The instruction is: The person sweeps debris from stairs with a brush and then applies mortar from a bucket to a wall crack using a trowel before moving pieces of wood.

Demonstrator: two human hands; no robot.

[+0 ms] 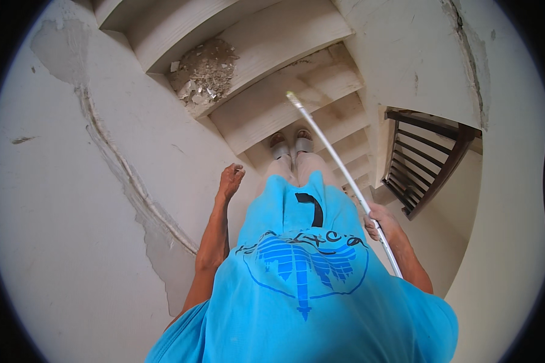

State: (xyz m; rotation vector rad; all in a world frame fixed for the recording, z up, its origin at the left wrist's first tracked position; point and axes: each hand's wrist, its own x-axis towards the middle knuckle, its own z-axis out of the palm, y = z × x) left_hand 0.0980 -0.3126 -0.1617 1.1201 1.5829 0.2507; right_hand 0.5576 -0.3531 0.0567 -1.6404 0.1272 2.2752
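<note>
My right hand [384,222] is wrapped round a long, thin white pole [339,160]. The pole slants up and to the left across the stairs, and its pale yellowish tip [293,97] is over a step. Its other end passes along my forearm and is hidden by my blue shirt. My left hand [232,179] hangs beside the left wall with its fingers curled in, and nothing shows in it. On the step ahead and to the left lies a heap of plaster rubble and dust [209,72], with some pale chips in it.
I stand in grey sandals [304,145] on a curving, dusty staircase [248,118]. A channel patched with rough plaster [124,166] runs down the left wall. On the right, a dark railing [427,157] shows through an opening, and a crack [469,60] marks the wall above it.
</note>
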